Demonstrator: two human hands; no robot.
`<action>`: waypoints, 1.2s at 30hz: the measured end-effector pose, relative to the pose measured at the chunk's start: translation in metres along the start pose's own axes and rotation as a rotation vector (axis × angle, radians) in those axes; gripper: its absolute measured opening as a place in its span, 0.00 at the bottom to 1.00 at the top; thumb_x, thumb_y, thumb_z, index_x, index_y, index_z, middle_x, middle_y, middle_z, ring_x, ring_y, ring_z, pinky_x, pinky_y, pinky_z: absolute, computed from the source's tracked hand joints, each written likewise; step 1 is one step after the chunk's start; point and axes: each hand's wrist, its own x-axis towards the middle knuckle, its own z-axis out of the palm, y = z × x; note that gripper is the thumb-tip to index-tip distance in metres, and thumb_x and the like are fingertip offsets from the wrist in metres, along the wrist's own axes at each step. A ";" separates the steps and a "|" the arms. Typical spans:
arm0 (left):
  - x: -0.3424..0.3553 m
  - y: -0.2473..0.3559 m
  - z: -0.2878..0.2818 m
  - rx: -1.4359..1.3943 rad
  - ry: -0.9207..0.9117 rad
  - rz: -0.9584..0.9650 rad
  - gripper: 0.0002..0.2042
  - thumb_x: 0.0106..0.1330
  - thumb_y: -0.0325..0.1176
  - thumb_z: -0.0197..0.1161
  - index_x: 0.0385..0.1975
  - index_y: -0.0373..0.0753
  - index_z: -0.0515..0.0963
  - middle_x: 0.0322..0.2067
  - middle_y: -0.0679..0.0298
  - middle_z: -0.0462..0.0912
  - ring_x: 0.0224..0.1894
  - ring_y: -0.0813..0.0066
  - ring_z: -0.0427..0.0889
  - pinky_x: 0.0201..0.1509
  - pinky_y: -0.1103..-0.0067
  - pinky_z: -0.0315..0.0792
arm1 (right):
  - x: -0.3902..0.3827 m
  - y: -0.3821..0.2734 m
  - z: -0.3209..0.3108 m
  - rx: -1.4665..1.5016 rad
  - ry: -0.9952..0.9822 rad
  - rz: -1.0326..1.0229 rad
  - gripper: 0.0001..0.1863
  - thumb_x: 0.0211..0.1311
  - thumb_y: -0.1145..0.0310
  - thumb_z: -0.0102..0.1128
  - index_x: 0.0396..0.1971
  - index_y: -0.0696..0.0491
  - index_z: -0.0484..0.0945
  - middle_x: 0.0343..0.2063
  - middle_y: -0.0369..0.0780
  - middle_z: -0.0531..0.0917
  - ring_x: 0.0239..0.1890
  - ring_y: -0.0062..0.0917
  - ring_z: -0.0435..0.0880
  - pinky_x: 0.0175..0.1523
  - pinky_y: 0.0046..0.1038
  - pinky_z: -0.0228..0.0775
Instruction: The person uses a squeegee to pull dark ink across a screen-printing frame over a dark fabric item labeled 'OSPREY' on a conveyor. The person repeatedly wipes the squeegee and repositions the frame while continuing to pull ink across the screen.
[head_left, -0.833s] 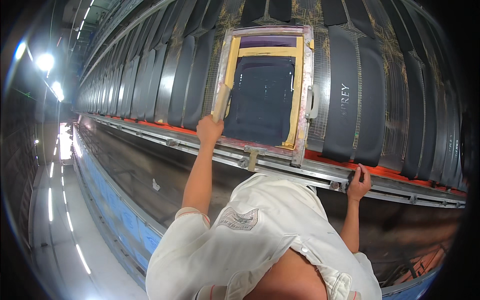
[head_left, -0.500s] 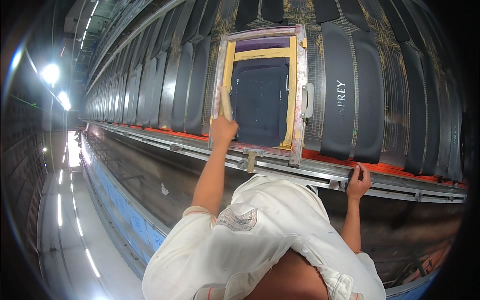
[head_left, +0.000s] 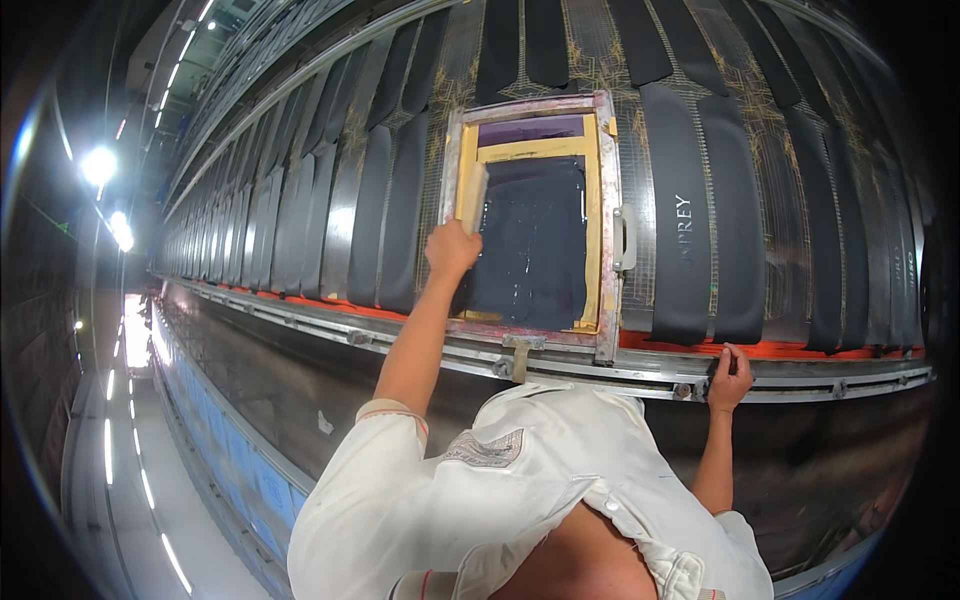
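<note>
A screen-printing frame [head_left: 610, 250] lies on the long printing table, its mesh edged with yellow tape and spread with dark ink [head_left: 530, 240]. My left hand [head_left: 453, 249] is closed round a squeegee [head_left: 475, 200] with a pale handle, standing along the left side of the mesh. The hand hides the squeegee's lower part. At the table's front rail, right of the frame, my right hand [head_left: 731, 380] has loosely bent fingers and nothing visible in them. Its fingertips are close to the lower end of a dark panel [head_left: 738, 220]; whether they touch cannot be told.
Several dark panels lie in rows on both sides; one panel [head_left: 680, 270] beside the frame carries pale lettering. A metal rail [head_left: 650, 375] with small stops and an orange strip [head_left: 640, 341] run along the front edge. A metal handle [head_left: 625, 238] sticks out from the frame's right side.
The squeegee in my left hand has tilted and shifted from the frame's left rim onto the inked mesh. My right hand stays by the rail. The whole view has shifted a little.
</note>
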 end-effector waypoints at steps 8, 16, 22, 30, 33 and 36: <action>0.039 -0.010 0.010 0.013 -0.014 -0.089 0.18 0.60 0.41 0.68 0.42 0.32 0.86 0.42 0.43 0.88 0.49 0.41 0.87 0.54 0.56 0.81 | -0.009 0.011 0.021 0.052 0.001 0.040 0.09 0.72 0.68 0.63 0.40 0.59 0.85 0.30 0.36 0.86 0.31 0.16 0.80 0.39 0.23 0.73; 0.014 -0.004 -0.005 -0.068 -0.172 0.220 0.18 0.61 0.43 0.71 0.40 0.33 0.86 0.36 0.44 0.88 0.43 0.47 0.88 0.49 0.58 0.80 | -0.002 -0.009 0.032 -0.006 -0.013 0.075 0.10 0.72 0.66 0.64 0.41 0.58 0.85 0.29 0.35 0.85 0.32 0.17 0.81 0.39 0.23 0.73; 0.068 -0.041 -0.035 -0.105 -0.260 0.941 0.12 0.56 0.28 0.70 0.41 0.39 0.85 0.44 0.61 0.88 0.49 0.56 0.84 0.55 0.63 0.76 | 0.008 -0.011 0.050 -0.089 -0.020 0.155 0.11 0.70 0.65 0.66 0.41 0.59 0.85 0.29 0.35 0.85 0.31 0.17 0.80 0.40 0.24 0.73; 0.135 0.051 0.010 -0.110 -0.283 1.832 0.15 0.51 0.21 0.67 0.40 0.42 0.81 0.48 0.67 0.85 0.56 0.65 0.80 0.65 0.67 0.68 | 0.004 -0.042 0.078 -0.198 0.130 0.167 0.09 0.68 0.68 0.68 0.40 0.58 0.86 0.30 0.36 0.86 0.33 0.18 0.82 0.42 0.23 0.74; 0.143 0.088 0.038 -0.109 -0.304 1.926 0.13 0.54 0.22 0.66 0.39 0.42 0.80 0.46 0.68 0.84 0.55 0.66 0.80 0.66 0.68 0.68 | 0.000 -0.062 0.100 -0.207 0.211 0.104 0.08 0.68 0.69 0.69 0.39 0.58 0.86 0.33 0.38 0.87 0.36 0.22 0.84 0.45 0.25 0.75; 0.151 0.092 0.056 -0.123 -0.286 1.933 0.09 0.58 0.26 0.64 0.39 0.42 0.80 0.44 0.68 0.84 0.52 0.67 0.80 0.65 0.68 0.68 | 0.003 -0.096 0.121 -0.214 0.160 0.054 0.07 0.67 0.70 0.69 0.39 0.59 0.86 0.34 0.40 0.87 0.37 0.25 0.85 0.47 0.27 0.76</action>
